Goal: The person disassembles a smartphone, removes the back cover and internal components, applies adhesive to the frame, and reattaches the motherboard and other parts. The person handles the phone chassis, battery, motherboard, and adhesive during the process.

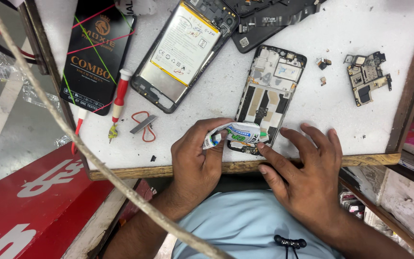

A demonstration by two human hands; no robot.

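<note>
White counter (360, 96) w/ a wood front edge carries everything; both hands sit at its near edge. Beyond the left hand, up and to its left, lies a black flat retail box (96, 57) w/ red and green crossed lines. Straight ahead of the left hand, well apart, an opened phone w/ its white battery (183, 48) showing, tilted. Just ahead of both hands lies a stripped black phone frame (272, 91), its near end under the tube. Ahead and to the right of the right hand, well apart: a small circuit board (367, 79), plus a few tiny loose parts (323, 63) between it and the frame. To the left of the left hand: red-and-white screwdriver (119, 98), then metal tweezers (142, 123) lying over a red rubber band (144, 132).

Left hand (200, 160): fingers curled, clenched round the crumpled end of a white-green squeeze tube (238, 134), thumb on top. The tube's nozzle end rests at the frame's near edge, between the two hands.

Right hand (303, 168): mostly open, fingers spread flat on the counter; index fingertip touches the tube's tip at the frame. It grips nothing.
</note>
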